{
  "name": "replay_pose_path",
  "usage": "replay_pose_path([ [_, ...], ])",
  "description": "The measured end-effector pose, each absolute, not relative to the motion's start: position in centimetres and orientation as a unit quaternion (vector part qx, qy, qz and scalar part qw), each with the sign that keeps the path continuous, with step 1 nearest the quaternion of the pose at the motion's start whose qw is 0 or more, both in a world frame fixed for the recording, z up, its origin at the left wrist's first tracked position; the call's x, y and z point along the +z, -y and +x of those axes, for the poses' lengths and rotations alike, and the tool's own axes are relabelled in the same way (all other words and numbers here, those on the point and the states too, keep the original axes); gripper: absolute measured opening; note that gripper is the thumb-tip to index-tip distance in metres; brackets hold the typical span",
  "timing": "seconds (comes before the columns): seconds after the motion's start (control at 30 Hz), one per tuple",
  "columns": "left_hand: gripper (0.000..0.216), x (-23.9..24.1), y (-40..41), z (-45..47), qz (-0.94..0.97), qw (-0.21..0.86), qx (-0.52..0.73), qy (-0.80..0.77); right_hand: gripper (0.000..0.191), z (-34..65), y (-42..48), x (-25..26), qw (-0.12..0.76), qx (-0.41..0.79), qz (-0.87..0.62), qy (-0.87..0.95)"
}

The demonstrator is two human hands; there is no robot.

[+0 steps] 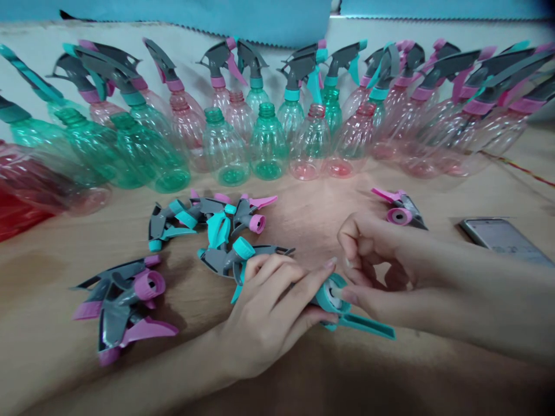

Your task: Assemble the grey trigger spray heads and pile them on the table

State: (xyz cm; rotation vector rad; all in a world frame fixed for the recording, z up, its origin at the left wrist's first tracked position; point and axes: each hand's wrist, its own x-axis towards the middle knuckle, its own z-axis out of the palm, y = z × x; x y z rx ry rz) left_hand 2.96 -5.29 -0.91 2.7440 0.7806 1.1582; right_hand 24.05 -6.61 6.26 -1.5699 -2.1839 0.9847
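My left hand (269, 306) is closed around a teal and grey spray trigger head (346, 305), its teal collar turned toward my right hand and its teal lever sticking out to the right. A white part shows inside the collar; the grey body is mostly hidden under my fingers. My right hand (377, 266) has its fingers curled, with the thumb tip at the collar opening. Something small and pale seems to be at that thumb tip, too small to name. Just beyond my left hand lies another teal and grey trigger head (229, 258).
Loose pink-and-grey trigger heads (117, 315) lie at left, and one more (401, 211) at right. Behind stand several green bottles (269, 144) and clear pink-based bottles (310, 144), some with sprayers fitted. A phone (505, 237) lies at right, a red bag (19, 211) at far left.
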Motion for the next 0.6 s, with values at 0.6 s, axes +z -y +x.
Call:
replay_pose_path([
  [0.6,0.034,-1.5,5.2,2.9,0.888,0.014,0.388,-0.247,0.017,22.3,7.0,6.0,0.148,0.343,-0.558,0.741],
])
